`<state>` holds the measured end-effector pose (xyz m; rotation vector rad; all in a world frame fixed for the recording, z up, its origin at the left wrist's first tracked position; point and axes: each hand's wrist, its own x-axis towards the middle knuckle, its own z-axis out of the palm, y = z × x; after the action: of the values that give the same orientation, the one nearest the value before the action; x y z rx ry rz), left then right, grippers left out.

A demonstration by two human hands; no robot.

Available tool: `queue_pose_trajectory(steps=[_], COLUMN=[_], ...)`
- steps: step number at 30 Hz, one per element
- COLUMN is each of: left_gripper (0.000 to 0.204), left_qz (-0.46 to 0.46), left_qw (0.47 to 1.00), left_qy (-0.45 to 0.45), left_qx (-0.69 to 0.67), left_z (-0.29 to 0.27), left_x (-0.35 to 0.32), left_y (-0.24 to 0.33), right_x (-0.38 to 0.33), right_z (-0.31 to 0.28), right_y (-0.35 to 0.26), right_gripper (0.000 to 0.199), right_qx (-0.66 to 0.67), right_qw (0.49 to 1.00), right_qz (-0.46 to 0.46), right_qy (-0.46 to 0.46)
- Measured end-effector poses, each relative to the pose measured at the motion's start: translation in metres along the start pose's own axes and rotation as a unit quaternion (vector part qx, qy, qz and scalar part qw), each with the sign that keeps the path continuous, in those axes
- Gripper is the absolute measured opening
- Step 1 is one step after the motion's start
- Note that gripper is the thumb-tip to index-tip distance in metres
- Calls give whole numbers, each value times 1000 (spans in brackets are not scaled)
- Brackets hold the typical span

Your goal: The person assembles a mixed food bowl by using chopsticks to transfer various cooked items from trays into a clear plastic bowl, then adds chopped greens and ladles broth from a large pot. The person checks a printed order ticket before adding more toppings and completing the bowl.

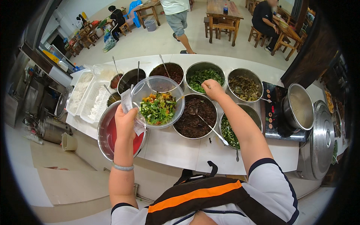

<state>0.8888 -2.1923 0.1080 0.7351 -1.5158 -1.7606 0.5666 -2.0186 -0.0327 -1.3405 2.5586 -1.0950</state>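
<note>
The left hand (125, 122) has its fingers (129, 112) wrapped round the rim of a clear tub (157, 101), pinching a paper slip (127, 103) against it. The tub, part-filled with chopped greens and bits of orange, hangs tilted above the desk (176, 146), between the red bowl (108, 137) and the bowl of dark mince (195, 116). The right hand (212, 89) reaches over the greens bowl (204, 77), fingers curled together on something I cannot make out.

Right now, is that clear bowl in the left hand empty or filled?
Partly filled: the clear bowl holds chopped greens with orange bits low down; its upper part is bare.
</note>
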Motion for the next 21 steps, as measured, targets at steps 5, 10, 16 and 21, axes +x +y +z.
queue_pose_trajectory(steps=[5,10,16,21], left_gripper=[31,29,28,29], left_qz=[2,-2,-1,9], left_qw=[1000,1000,1000,999], left_qy=[6,-8,-25,-31], left_qx=[-4,-13,0,-7], left_z=[-9,-6,6,12], left_x=[5,13,28,40], left_y=[-6,-13,-17,-27], right_x=[-3,-3,-9,-21], right_z=[-16,-7,-30,-51], right_y=[13,16,22,20], right_gripper=[23,26,30,28], right_qx=[105,145,338,392], right_qw=[994,980,900,867], right_qz=[23,136,274,296], right_qy=[2,-19,29,83])
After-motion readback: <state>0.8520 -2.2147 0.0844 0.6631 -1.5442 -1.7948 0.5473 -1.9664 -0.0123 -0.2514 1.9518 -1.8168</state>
